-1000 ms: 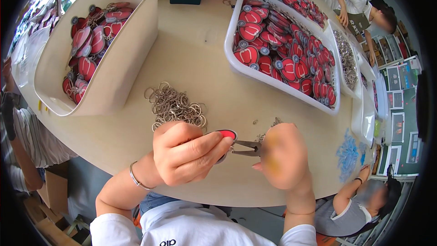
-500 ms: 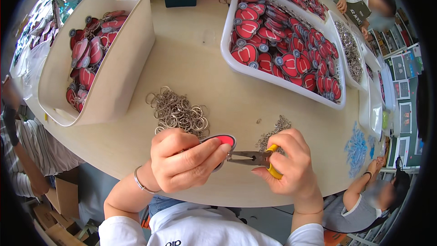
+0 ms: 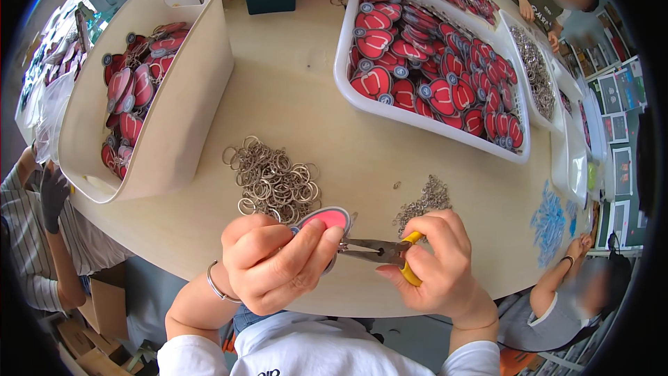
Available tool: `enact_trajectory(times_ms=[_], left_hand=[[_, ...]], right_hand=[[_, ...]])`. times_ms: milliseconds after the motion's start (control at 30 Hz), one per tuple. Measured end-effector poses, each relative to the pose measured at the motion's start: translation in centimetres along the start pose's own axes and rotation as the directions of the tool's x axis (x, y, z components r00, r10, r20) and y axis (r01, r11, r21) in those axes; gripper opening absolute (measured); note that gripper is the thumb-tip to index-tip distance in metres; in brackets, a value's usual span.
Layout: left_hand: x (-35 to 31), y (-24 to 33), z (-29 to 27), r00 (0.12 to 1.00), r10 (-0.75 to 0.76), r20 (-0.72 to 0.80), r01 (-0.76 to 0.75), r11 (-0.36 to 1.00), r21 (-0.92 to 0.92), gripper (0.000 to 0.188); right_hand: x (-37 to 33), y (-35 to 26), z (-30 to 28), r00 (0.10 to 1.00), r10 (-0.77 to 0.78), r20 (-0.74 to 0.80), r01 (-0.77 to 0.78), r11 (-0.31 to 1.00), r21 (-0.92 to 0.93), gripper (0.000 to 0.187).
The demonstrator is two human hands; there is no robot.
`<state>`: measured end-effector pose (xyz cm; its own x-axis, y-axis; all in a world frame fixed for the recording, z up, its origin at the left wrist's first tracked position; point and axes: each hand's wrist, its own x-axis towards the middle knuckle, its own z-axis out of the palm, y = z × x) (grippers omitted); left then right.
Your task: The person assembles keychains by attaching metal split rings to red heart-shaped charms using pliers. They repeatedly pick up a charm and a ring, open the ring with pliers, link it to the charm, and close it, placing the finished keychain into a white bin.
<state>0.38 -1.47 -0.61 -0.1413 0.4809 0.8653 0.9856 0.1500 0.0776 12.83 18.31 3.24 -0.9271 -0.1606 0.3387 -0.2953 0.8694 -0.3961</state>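
Observation:
Pinched in the fingers of my left hand (image 3: 278, 261) is a red keychain tag (image 3: 327, 218) with a grey rim, its lower part hidden behind the fingers. My right hand (image 3: 437, 257) is closed round the yellow handles of a pair of pliers (image 3: 376, 249). The plier jaws point left and meet the tag's edge at my left fingertips; a small metal piece there is too tiny to make out. Beyond my left hand lies a heap of split rings (image 3: 275, 177). Past the pliers is a smaller pile of little metal links (image 3: 426, 200).
A cream bin (image 3: 198, 97) of finished-looking red tags with rings stands left. A white basket (image 3: 431, 120) full of red tags sits far right, beside a tray of metal rings (image 3: 532, 69). Blue strips (image 3: 548, 226) lie at the right edge. Other people sit around the table.
Both hands, with the tag and pliers, have shifted slightly left. The tag shows tilted a little differently. At the left, another person's gloved hand has come up to the table edge.

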Motion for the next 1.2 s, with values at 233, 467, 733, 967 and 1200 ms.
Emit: enact_trajectory(times_ms=[233, 467, 733, 967, 1200], left_hand=[[0.1, 0.1, 0.0, 1.000, -0.028, -0.004, 0.028, 0.999, -0.018, 0.031], [-0.2, 0.2, 0.2, 0.999, -0.036, -0.021, 0.035, 0.999, -0.027, 0.031], [-0.2, 0.2, 0.2, 0.999, -0.017, -0.041, 0.015, 0.999, -0.032, 0.030], [-0.3, 0.1, 0.0, 0.999, -0.008, -0.032, 0.006, 0.999, -0.048, 0.029], [-0.3, 0.3, -0.1, 1.000, -0.012, -0.020, 0.010, 0.998, -0.057, 0.028]], right_hand=[[0.3, -0.1, -0.2, 0.999, 0.032, 0.017, -0.033, 0.997, 0.076, 0.031], [0.2, -0.1, 0.2, 1.000, 0.025, 0.010, -0.026, 0.996, 0.089, 0.030], [0.0, -0.2, 0.4, 0.999, 0.028, 0.023, -0.032, 0.982, 0.184, 0.029], [0.1, -0.2, 0.7, 1.000, -0.005, -0.011, 0.007, 0.981, 0.196, 0.028], [-0.5, -0.1, 1.5, 0.994, -0.068, -0.086, 0.076, 0.993, 0.091, 0.029]])
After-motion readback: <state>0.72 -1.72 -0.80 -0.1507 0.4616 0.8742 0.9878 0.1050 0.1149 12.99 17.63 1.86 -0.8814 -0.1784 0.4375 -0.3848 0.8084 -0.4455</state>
